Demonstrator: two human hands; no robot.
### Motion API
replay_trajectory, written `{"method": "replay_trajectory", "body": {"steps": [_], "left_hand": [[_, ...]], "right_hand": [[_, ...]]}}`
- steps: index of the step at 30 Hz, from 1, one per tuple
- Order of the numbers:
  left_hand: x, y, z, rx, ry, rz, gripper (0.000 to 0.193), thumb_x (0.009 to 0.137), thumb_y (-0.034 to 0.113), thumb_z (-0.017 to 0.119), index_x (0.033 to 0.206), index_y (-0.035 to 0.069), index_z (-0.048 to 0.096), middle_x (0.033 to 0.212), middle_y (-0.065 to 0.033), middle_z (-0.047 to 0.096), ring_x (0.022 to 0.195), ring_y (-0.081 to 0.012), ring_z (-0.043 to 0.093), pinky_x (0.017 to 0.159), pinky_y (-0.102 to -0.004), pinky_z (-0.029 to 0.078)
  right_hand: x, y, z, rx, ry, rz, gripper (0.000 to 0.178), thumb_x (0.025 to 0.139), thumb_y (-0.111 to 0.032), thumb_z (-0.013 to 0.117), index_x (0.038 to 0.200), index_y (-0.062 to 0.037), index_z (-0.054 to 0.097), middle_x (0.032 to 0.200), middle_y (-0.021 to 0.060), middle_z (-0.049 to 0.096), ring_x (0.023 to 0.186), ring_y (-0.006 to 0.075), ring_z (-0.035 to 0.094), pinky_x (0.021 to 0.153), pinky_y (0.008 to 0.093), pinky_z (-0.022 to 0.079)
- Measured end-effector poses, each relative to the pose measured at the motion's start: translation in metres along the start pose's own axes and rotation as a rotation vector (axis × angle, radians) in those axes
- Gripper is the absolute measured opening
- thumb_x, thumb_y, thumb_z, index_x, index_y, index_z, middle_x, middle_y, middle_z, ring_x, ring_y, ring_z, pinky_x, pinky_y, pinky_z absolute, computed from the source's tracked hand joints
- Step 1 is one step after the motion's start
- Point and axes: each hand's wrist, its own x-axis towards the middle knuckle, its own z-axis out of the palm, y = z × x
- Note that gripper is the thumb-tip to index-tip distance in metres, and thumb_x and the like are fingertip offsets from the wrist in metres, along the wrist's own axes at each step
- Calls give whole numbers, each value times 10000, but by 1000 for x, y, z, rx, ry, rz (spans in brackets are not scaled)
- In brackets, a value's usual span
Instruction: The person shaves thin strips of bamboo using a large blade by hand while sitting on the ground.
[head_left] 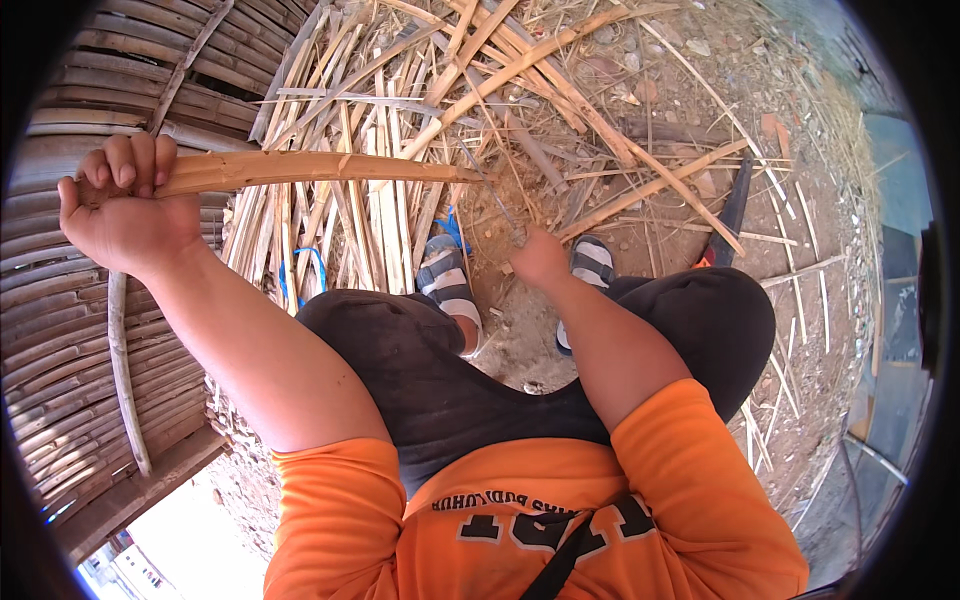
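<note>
My left hand [130, 195] is raised at the left, its fingers wrapped round one end of a long split bamboo piece [290, 168]. The piece runs rightward, nearly level, and narrows to a tip in front of me. Low between my knees, my right hand [540, 258] is closed on a knife. Its thin blade [502, 207] shows almost edge-on and slants up to the left, near the bamboo's tip. I cannot tell whether blade and bamboo touch. The knife's handle is hidden in my fist.
A heap of split bamboo strips [370, 225] lies ahead to the left. Longer strips [590, 110] cross beyond it. A dark-bladed tool with a red-orange handle [714, 252] lies by my right knee. A bamboo slat wall [60, 330] stands close on the left. My sandalled feet rest on bare dirt.
</note>
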Motion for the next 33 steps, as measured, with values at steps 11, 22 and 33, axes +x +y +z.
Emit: {"method": "replay_trajectory", "body": {"steps": [11, 22, 33], "left_hand": [[-18, 22, 59, 95, -80, 38, 278, 848, 318, 491, 685, 127, 372, 612, -34, 334, 549, -146, 267, 517, -289, 246], [10, 22, 21, 17, -160, -31, 287, 777, 304, 572, 668, 129, 372, 606, -20, 333, 538, -134, 268, 520, -276, 249], [5, 15, 33, 199, 45, 116, 268, 933, 277, 353, 731, 103, 377, 621, -49, 355, 543, -153, 264, 513, -296, 257]], "right_hand": [[13, 17, 29, -179, -356, 198, 460, 821, -270, 693, 1139, 56, 627, 1021, 303, 693, 996, 430, 682, 845, 475, 551], [14, -16, 26, 391, 20, 106, 416, 794, -232, 707, 1136, -3, 640, 976, 277, 696, 949, 427, 684, 828, 477, 529], [-3, -70, 24, 75, -140, -107, 420, 808, -211, 705, 1143, 10, 583, 909, 260, 697, 918, 443, 679, 820, 514, 538]]}}
